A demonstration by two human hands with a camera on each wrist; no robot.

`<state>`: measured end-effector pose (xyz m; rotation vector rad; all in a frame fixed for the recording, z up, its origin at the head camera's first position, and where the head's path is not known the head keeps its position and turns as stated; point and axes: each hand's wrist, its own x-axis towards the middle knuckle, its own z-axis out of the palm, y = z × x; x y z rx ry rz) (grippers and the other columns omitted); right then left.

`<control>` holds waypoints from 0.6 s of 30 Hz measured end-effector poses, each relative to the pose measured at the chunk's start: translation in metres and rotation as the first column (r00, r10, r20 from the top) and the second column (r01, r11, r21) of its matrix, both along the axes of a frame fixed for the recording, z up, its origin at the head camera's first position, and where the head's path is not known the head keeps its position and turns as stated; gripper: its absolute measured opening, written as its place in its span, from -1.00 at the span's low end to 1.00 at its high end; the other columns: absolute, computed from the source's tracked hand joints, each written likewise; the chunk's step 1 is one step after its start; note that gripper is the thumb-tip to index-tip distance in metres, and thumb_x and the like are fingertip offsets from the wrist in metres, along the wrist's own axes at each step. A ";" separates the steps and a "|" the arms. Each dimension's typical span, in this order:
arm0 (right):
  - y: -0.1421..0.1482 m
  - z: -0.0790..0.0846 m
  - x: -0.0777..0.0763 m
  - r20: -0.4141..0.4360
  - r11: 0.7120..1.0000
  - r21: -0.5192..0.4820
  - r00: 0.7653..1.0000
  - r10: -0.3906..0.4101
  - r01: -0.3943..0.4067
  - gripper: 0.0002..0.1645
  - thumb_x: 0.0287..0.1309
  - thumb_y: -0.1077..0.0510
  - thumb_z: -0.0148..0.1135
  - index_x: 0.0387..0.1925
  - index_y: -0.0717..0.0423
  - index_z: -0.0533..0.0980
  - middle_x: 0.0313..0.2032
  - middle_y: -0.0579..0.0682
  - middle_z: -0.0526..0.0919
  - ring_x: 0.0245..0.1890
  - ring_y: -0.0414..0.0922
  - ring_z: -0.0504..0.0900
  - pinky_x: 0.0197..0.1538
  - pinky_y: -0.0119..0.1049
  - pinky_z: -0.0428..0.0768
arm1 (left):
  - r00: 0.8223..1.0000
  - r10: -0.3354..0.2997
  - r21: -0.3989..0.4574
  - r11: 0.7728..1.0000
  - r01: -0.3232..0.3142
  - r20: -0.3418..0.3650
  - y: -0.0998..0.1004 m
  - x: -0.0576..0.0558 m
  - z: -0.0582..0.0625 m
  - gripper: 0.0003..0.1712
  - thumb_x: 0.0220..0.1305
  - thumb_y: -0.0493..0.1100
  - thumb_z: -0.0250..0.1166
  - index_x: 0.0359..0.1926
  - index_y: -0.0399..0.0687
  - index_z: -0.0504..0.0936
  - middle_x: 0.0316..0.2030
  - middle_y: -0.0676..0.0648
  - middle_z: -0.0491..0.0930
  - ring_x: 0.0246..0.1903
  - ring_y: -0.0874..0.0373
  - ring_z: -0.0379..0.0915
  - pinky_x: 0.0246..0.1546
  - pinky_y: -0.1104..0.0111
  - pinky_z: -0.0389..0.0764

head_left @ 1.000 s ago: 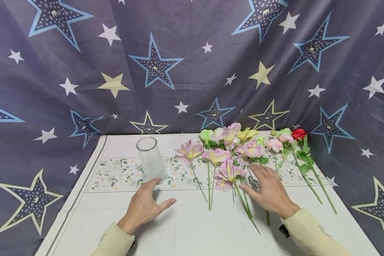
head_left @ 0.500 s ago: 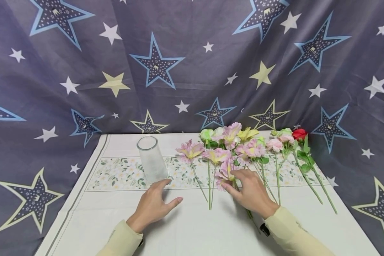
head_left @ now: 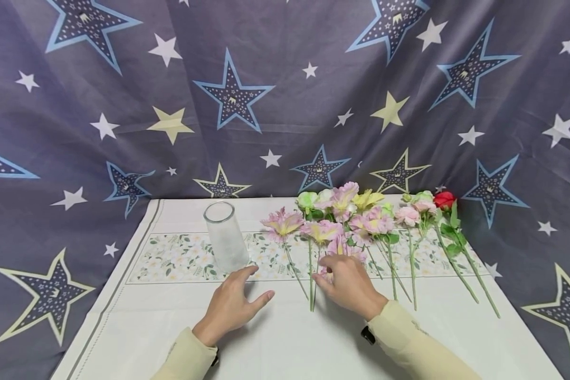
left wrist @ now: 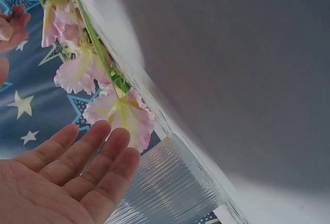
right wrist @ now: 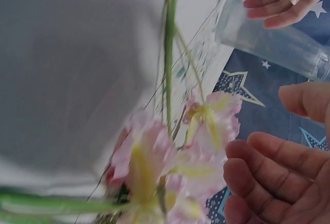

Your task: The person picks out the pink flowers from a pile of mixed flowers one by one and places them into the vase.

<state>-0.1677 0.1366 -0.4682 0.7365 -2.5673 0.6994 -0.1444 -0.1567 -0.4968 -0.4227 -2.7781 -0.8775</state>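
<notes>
A ribbed clear glass vase [head_left: 229, 245] stands upright on the left part of the printed band, its mouth up. My left hand [head_left: 235, 301] is just in front of it, fingers extended and thumb apart, holding nothing. In the left wrist view the palm [left wrist: 46, 190] faces up beside the ribbed glass [left wrist: 165, 188]. My right hand [head_left: 349, 285] hovers over a pink iris-like flower [head_left: 349, 248], partly covering it and its stem. The right wrist view has its fingers [right wrist: 273, 183] loosely bent, with pink-and-yellow blooms [right wrist: 147, 167] beside them and nothing gripped.
More pink blooms [head_left: 282, 224] lie left of the right hand, stems toward me. Green, white and yellow flowers [head_left: 368, 198] lie behind. Pale pink ones [head_left: 407, 215] and a red rose [head_left: 444, 199] lie rightward. A star-patterned curtain [head_left: 285, 105] hangs behind the table.
My right hand has moved left, from over the stems to the pink flower at the front. My left hand has shifted slightly right. The vase and flowers look unmoved.
</notes>
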 end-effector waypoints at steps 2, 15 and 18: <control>-0.005 0.001 -0.001 0.004 1.000 0.009 1.000 -0.001 0.001 -0.78 0.14 0.05 0.51 -0.27 0.09 0.70 -0.37 0.00 0.75 -0.45 -0.15 0.66 -0.36 -0.27 0.60 | 1.000 0.008 0.002 1.000 -0.008 -0.001 0.001 0.000 0.001 -0.14 0.15 0.31 0.46 0.30 -0.14 0.56 0.20 -0.17 0.61 0.23 -0.16 0.51 0.17 -0.08 0.54; -0.041 0.003 -0.005 0.059 0.998 0.023 0.996 -0.067 0.066 -0.74 0.14 0.03 0.52 -0.27 0.13 0.73 -0.53 -0.08 0.69 -0.63 -0.30 0.51 -0.45 -0.35 0.52 | 1.000 0.014 0.008 1.000 -0.014 -0.011 0.003 0.003 -0.001 -0.15 0.16 0.31 0.45 0.29 -0.15 0.57 0.21 -0.20 0.60 0.22 -0.17 0.52 0.16 -0.08 0.55; -0.047 0.001 -0.008 0.050 0.994 0.050 0.994 -0.099 0.096 -0.73 0.13 0.02 0.53 -0.27 0.14 0.73 -0.56 -0.08 0.69 -0.68 -0.30 0.47 -0.41 -0.28 0.55 | 1.000 0.023 0.010 1.000 -0.023 -0.005 0.004 0.004 0.000 -0.15 0.16 0.31 0.46 0.29 -0.14 0.57 0.21 -0.20 0.60 0.21 -0.18 0.52 0.14 -0.09 0.56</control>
